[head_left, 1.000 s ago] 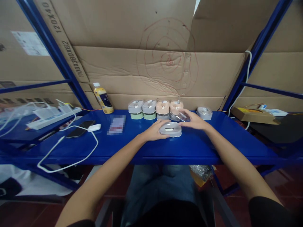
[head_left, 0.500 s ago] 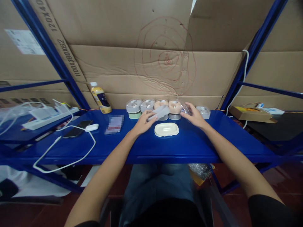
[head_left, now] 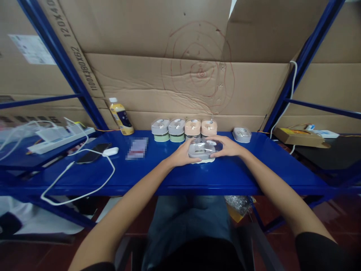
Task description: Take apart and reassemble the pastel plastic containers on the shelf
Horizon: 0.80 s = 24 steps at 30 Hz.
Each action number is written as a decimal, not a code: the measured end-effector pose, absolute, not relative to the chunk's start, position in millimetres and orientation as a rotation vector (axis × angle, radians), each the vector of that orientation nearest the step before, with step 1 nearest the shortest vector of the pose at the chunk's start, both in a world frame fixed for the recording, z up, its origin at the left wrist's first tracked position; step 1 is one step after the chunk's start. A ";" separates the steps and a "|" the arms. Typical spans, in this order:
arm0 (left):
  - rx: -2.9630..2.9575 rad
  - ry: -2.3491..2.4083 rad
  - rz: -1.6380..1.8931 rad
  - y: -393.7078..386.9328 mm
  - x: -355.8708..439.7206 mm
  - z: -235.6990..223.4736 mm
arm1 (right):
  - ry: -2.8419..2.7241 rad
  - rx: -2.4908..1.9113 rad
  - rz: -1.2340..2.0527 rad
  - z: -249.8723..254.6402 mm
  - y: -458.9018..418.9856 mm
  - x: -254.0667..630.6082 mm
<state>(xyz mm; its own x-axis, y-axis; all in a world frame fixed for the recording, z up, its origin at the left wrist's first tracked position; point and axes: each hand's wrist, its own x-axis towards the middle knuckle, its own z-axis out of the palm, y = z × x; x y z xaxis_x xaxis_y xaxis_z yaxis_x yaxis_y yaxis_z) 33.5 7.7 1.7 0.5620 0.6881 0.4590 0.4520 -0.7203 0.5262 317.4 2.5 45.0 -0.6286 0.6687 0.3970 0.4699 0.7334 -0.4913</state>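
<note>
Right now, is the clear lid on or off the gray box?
Over the gray box, whose top shows through the clear lid; whether it is fully seated, I cannot tell, as fingers cover its ends.

Soft indoor light, wide-angle distortion

Diffuse, moderate light is spread over the cardboard [head_left: 135, 75]; the upper-right panel [head_left: 262, 30] is shaded. The floor [head_left: 284, 248] is left dim. Small glints are caught on the clear cover [head_left: 203, 145]. Posts [head_left: 53, 49] are slanted by the lens. Left-edge cables [head_left: 17, 138] are blurred. One flat item [head_left: 137, 148] is pixelated.

Blk top [head_left: 207, 258] w/ short slvs [head_left: 317, 246], blue denim-look trousers [head_left: 187, 216].
</note>
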 end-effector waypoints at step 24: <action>2.393 0.892 0.882 3.2 46.4 -1.4 | -2.472 -0.725 0.522 35.5 3.8 297.2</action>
